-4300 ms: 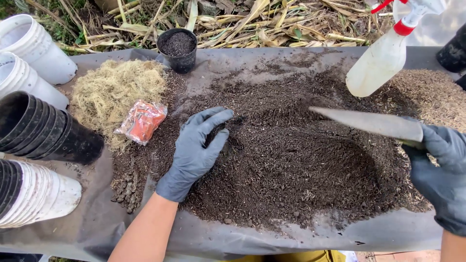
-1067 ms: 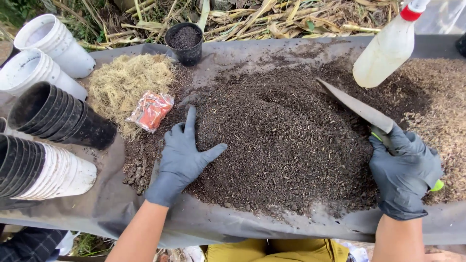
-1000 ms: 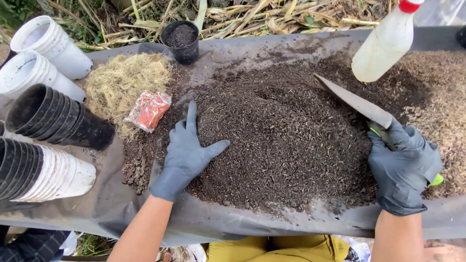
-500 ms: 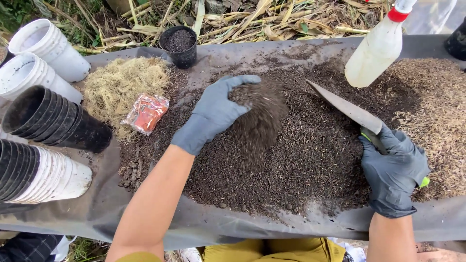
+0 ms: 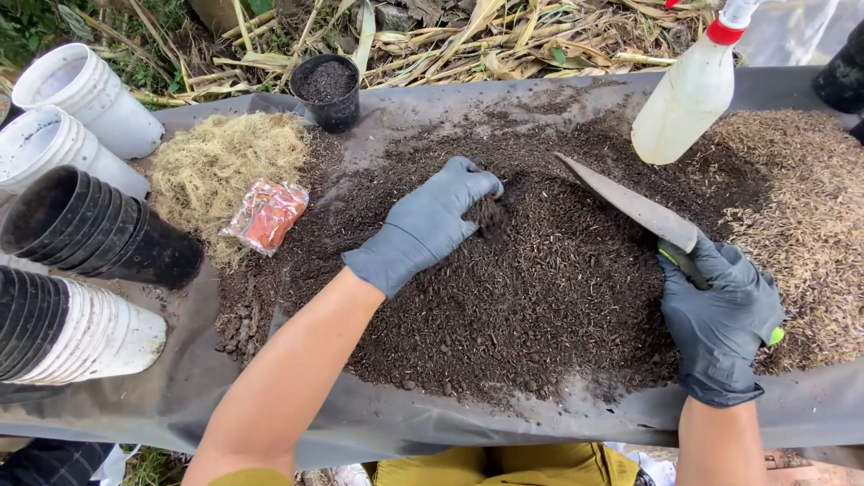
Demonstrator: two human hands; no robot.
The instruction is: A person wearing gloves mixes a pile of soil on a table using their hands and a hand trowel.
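Fingertips of cupped left hand (image 5: 423,229) hidden in soil (image 5: 540,288); right hand (image 5: 720,315) fisted around trowel (image 5: 630,202).

Dark brown soil (image 5: 540,297), grey gloves on both hands, orange packet (image 5: 266,216), white bottle (image 5: 688,94) with red collar.
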